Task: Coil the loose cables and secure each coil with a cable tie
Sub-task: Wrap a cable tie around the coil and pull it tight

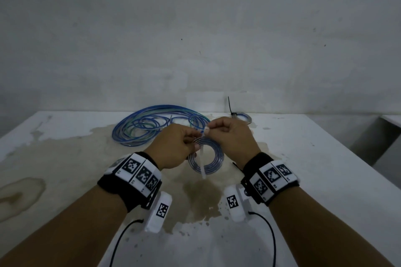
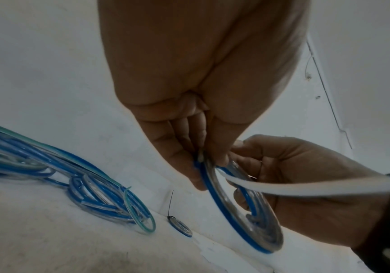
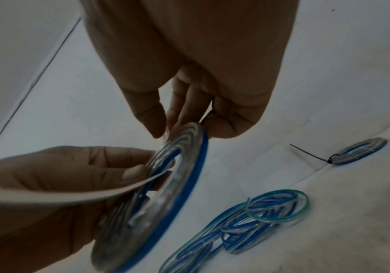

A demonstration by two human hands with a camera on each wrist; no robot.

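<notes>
A white table [image 1: 303,180] with brownish stains across its top stands against a pale grey wall [image 1: 195,28]. Toward the back of the table, left of centre, lies a wide heap of loose cables [image 1: 147,128], blue, clear and greenish strands looped over one another. To the right of that heap, near the wall, a small finished coil [image 1: 244,117] lies flat, bound by a black cable tie [image 1: 230,106] whose tail sticks straight up.

Both forearms reach in over the table, each with a black wristband carrying square printed markers. Held up between the hands, above the stained middle of the table, is a tight coil of blue and clear cable [image 1: 206,158]. The left hand [image 1: 175,147] grips the coil's left side, fingers curled round the bundle and thumb pressed on its face; the left wrist view shows the same hold [image 2: 212,110]. The right hand [image 1: 234,136] pinches the top of the coil, fingers bent tight, right where a white cable tie [image 1: 202,162] meets the strands. The tie's tail runs down across the coil's opening and pokes out past its lower rim. From the right wrist view, the tie [image 3: 72,194] sweeps as a pale strip in front of the left hand.
</notes>
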